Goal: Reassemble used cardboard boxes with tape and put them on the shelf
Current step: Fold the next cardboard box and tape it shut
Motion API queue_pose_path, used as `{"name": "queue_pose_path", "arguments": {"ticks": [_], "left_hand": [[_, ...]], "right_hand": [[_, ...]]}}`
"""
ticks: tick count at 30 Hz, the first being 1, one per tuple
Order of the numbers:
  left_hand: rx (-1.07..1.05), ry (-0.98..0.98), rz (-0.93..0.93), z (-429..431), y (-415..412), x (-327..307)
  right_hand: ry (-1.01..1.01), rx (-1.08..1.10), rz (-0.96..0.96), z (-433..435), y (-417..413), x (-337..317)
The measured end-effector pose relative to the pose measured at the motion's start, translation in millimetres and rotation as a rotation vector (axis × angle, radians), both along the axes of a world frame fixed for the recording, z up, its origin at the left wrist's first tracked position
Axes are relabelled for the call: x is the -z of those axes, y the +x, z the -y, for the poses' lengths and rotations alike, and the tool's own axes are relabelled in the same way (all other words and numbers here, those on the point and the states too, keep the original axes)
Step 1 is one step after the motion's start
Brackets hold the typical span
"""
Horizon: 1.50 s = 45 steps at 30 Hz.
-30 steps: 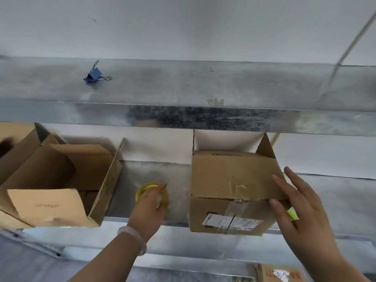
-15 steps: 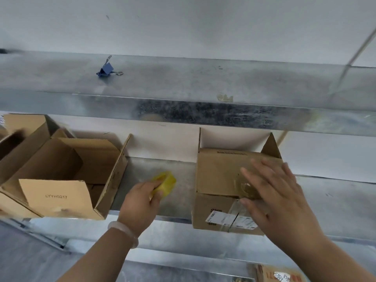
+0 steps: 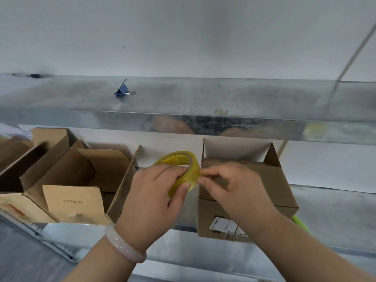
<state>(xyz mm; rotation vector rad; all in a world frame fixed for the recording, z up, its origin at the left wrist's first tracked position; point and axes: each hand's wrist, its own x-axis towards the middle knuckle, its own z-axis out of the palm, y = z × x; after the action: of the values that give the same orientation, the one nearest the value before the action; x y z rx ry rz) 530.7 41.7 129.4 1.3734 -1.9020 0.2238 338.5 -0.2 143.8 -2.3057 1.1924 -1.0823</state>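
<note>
The yellow tape roll is up in the air, in front of the lower shelf, between two boxes. Its hole tips up toward the camera. The left hand holds it, fingers curled round its rim. The right hand pinches the roll's right edge with bent fingertips. Red writing inside the roll is too small to read. Behind the right hand sits a brown box with a white label, too blurry to read. The open box on the left says "LYYH0217".

looks like a storeroom or packing area: galvanised metal shelving against a white wall, used cardboard boxes open on it, one with a shipping label, a blue binder clip above.
</note>
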Motion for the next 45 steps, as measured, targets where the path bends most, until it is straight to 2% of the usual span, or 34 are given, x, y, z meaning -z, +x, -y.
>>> {"name": "queue_pose_path", "arguments": {"ticks": [7, 18, 20, 23, 25, 28, 32, 37, 40, 45], "left_hand": [[-0.025, 0.046, 0.114, -5.2, -6.8, -14.2], [-0.121, 0.072, 0.093, -2.3, 0.1, -21.8], [0.007, 0.149, 0.019, -1.3, 10.7, -16.2], [0.295, 0.420, -0.278, -6.3, 24.2, -15.2], [0.333, 0.372, -0.315, -8.3, 29.5, -13.0], [0.220, 0.311, -0.256, -5.8, 36.5, -10.1], [0.070, 0.205, -0.064, -3.7, 48.5, 0.7], [0.129, 0.138, 0.072, 6.2, 38.2, 9.6], [0.046, 0.038, 0.223, 17.4, 34.0, 9.4], [0.020, 0.028, 0.303, 23.2, 36.5, 14.2]], "right_hand": [[0.184, -0.020, 0.005, 0.6, -5.7, -15.6], [0.349, -0.045, 0.133, -19.5, -19.0, -34.4], [0.400, -0.038, 0.232, -18.9, -24.6, -36.6], [0.468, -0.038, 0.387, -16.4, -35.8, -40.9], [0.470, -0.034, 0.442, -15.6, -43.4, -40.0], [0.472, -0.050, 0.566, -14.2, -58.6, -38.5], [0.494, -0.020, 0.804, -6.7, -97.2, -32.1], [0.556, 0.087, 0.849, -16.7, -136.6, -12.7], [0.604, 0.146, 0.905, -24.8, -155.2, -2.1], [0.672, 0.251, 0.995, -30.4, -178.0, 6.5]]}}
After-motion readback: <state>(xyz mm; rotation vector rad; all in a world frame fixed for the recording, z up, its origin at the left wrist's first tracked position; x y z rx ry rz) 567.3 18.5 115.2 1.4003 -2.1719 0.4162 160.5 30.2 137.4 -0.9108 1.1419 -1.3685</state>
